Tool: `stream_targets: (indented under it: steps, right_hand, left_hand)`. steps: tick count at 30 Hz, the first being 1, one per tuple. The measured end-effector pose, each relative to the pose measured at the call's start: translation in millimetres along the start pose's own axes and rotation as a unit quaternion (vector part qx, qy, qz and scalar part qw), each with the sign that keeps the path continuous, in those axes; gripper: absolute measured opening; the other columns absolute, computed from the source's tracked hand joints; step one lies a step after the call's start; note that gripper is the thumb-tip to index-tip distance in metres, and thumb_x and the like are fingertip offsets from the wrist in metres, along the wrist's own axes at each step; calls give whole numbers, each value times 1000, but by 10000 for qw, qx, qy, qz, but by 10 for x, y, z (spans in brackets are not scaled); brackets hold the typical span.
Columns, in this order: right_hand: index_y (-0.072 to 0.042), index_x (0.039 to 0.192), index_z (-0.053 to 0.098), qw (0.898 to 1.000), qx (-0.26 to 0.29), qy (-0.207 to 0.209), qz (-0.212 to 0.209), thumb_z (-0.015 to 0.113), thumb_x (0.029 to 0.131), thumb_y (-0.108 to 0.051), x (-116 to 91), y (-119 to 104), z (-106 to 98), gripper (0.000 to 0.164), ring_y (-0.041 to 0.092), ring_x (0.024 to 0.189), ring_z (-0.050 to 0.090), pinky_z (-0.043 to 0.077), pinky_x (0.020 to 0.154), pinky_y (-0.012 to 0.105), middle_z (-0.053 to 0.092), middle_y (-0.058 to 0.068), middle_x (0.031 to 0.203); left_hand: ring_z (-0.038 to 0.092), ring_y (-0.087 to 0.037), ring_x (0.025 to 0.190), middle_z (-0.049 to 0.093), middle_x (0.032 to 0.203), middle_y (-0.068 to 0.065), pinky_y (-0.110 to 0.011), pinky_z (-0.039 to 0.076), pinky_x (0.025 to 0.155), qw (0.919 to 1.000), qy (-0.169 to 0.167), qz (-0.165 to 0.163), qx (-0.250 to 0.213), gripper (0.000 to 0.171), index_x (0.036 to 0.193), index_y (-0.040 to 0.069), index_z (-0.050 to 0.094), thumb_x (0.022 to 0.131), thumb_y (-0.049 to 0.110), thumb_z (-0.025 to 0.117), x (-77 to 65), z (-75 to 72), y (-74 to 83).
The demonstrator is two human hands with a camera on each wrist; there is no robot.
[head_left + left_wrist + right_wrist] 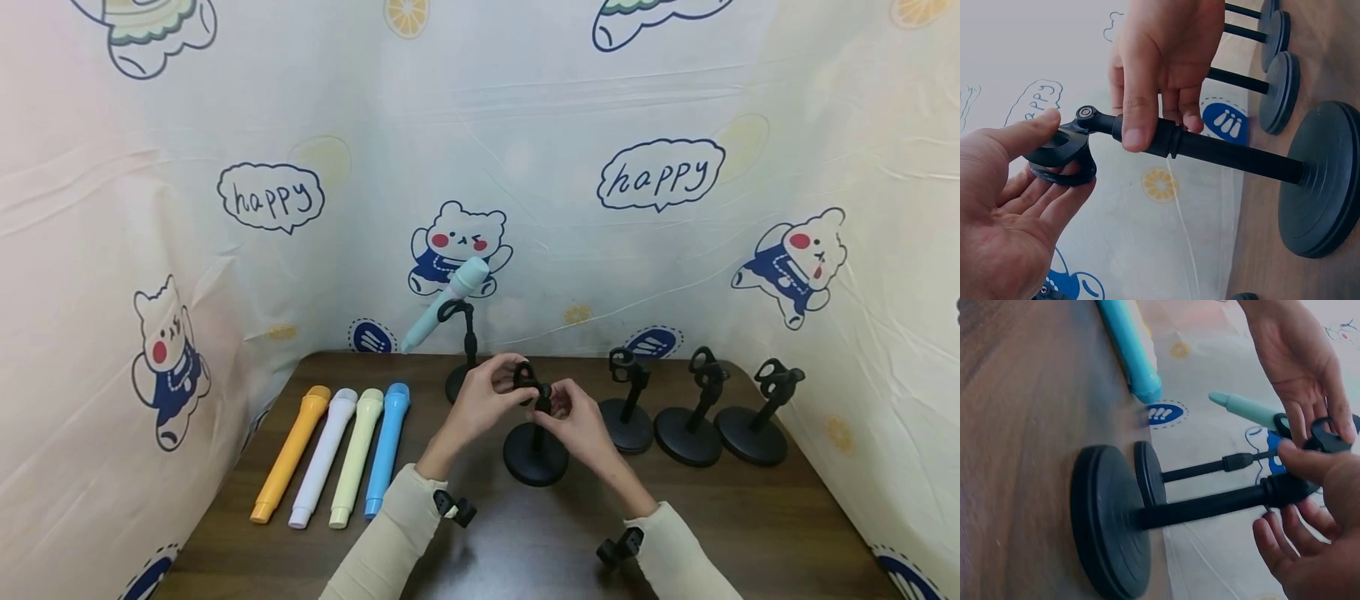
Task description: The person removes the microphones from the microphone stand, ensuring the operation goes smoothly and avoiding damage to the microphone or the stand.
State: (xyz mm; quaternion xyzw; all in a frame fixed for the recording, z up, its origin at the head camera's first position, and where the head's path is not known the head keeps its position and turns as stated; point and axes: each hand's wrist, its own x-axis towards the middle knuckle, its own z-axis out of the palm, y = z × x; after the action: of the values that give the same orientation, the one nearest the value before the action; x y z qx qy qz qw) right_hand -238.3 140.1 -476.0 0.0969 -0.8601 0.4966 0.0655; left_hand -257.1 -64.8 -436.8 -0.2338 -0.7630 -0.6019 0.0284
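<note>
A black microphone stand [536, 457] with a round base is upright on the table, between both hands. My left hand [486, 398] pinches the ring-shaped clip [1063, 153] at its top, thumb on one side and fingers on the other. Just below the clip's joint, my right hand [573, 421] grips the collar [1147, 134] of the pole between thumb and fingers. Behind, another black stand [471, 337] carries a mint-green microphone [446, 304], tilted in its clip.
Orange [291, 454], white [322, 458], pale yellow [356, 458] and blue [387, 450] microphones lie side by side on the left of the brown table [510, 550]. Three more black stands [688, 435] are grouped at the right. A patterned cloth [525, 108] hangs behind.
</note>
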Motion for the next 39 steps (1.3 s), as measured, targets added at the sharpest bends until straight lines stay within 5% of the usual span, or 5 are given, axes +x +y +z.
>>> stream_targets:
  steps: [7,16,24,32,39]
  right_hand:
    - [-15,144,60,9947,247,-931,-349,78,99,-18,22,3,-156,48,28,121,69,53,112,55,72,9,128]
    - [-9,141,66,9879,528,-1243,-770,69,103,-4,20,23,-244,39,36,127,69,51,113,60,71,20,135]
    - [-13,126,70,9950,302,-681,-664,80,97,-16,6,40,-158,31,27,111,74,56,105,58,77,8,118]
    - [-15,108,65,9990,-208,299,-267,90,88,-23,-21,8,11,33,12,84,68,58,75,24,70,2,94]
    - [-12,98,59,9967,-341,726,-116,93,84,-24,-21,-11,106,39,11,75,63,52,64,21,67,4,88]
  left_hand:
    - [73,-36,121,70,131,-18,-27,62,95,10000,-26,37,-17,48,138,5,64,95,15,82,12,1,-10]
    - [73,-36,121,70,132,-18,-24,62,94,10000,-8,-14,-53,50,139,5,64,94,14,83,10,8,-18]
    - [73,-34,122,70,132,-18,-24,61,95,10000,-5,-55,-65,50,140,4,64,94,14,83,-7,0,-19]
    - [72,-32,123,69,134,-17,-26,61,97,10000,12,-79,-42,50,139,8,64,94,16,83,-16,3,-8]
    - [72,-32,124,70,134,-17,-28,61,99,9999,46,-46,76,50,140,5,64,95,16,82,-11,10,2]
